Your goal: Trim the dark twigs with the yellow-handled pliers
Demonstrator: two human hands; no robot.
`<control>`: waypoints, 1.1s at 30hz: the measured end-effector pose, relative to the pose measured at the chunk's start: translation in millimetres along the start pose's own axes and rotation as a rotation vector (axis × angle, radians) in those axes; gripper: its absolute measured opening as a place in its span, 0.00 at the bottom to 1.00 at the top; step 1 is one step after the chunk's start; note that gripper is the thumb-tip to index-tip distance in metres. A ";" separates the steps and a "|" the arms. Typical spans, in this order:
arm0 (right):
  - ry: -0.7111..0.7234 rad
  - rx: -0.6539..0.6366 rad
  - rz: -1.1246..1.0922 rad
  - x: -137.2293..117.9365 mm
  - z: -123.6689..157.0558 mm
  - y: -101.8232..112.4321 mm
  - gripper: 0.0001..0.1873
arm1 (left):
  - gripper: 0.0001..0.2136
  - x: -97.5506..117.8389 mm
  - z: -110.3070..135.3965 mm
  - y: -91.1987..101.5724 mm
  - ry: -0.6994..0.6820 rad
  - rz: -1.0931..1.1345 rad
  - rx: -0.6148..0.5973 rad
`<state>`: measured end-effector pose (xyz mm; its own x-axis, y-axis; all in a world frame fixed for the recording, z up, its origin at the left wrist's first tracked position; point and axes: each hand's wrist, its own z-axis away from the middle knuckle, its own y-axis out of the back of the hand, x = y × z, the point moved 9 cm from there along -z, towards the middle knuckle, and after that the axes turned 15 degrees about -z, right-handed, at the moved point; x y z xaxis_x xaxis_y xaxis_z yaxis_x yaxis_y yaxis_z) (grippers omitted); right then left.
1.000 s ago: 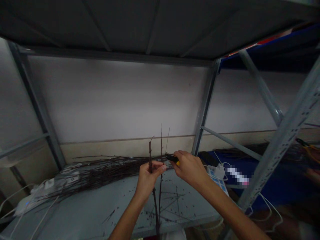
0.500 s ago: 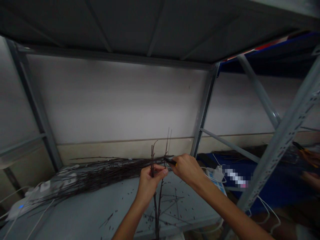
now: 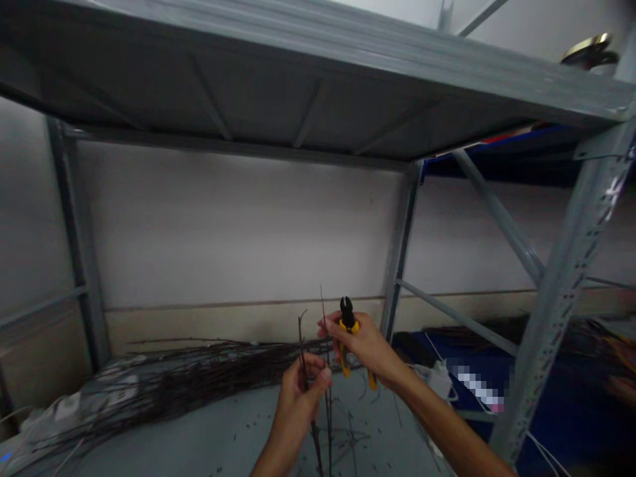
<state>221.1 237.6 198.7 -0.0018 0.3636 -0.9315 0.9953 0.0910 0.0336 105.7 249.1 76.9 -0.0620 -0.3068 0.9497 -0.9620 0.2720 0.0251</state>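
My left hand (image 3: 301,395) is closed around dark thin twigs (image 3: 317,442), which stand roughly upright with their lower ends running out of the bottom of the picture. Cutting pliers (image 3: 346,317) with black jaws and yellow handles rest in my right hand (image 3: 366,344), jaws pointing up. The thumb and fingertips of that same hand touch a slender twig tip (image 3: 322,306) just above my left hand. Behind both hands, a long pile of similar twigs (image 3: 213,374) lies on the grey shelf (image 3: 199,444).
Small cut bits are scattered over the shelf. White power strips and cables (image 3: 69,411) sit at the left. A metal post (image 3: 561,285) rises at the right, with a blue surface (image 3: 477,351) beyond it. An upper shelf (image 3: 298,40) hangs overhead. Another person's hand shows dimly at the far right.
The pliers have swung from lying sideways at the twig to pointing upward in my right hand, whose fingers now reach the twig tip. The view has tilted up.
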 end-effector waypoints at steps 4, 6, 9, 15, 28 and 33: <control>0.026 0.004 -0.022 -7.7 5.1 -3.0 0.24 | 0.25 -8.3 -2.7 2.5 0.020 -0.009 0.020; 0.037 0.017 0.010 -10.8 8.6 -1.9 0.22 | 0.25 -9.1 -2.6 3.0 0.024 -0.044 0.022; 0.021 0.019 0.023 -12.5 12.8 -2.3 0.22 | 0.25 -8.4 -1.9 3.1 0.023 -0.085 0.051; 0.062 0.076 0.260 -24.1 19.7 7.7 0.21 | 0.26 -3.9 0.8 -1.9 0.040 -0.102 0.079; 0.258 0.138 1.367 -62.5 25.8 35.4 0.09 | 0.24 10.0 7.8 1.7 0.049 -0.099 0.129; 0.270 0.134 1.387 -68.7 19.4 32.4 0.09 | 0.25 11.2 8.1 -0.8 0.031 -0.109 0.126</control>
<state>255.4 197.6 256.7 0.9657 0.2489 -0.0745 0.2066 -0.5621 0.8008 103.6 238.0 85.0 0.0511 -0.2998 0.9526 -0.9884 0.1213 0.0912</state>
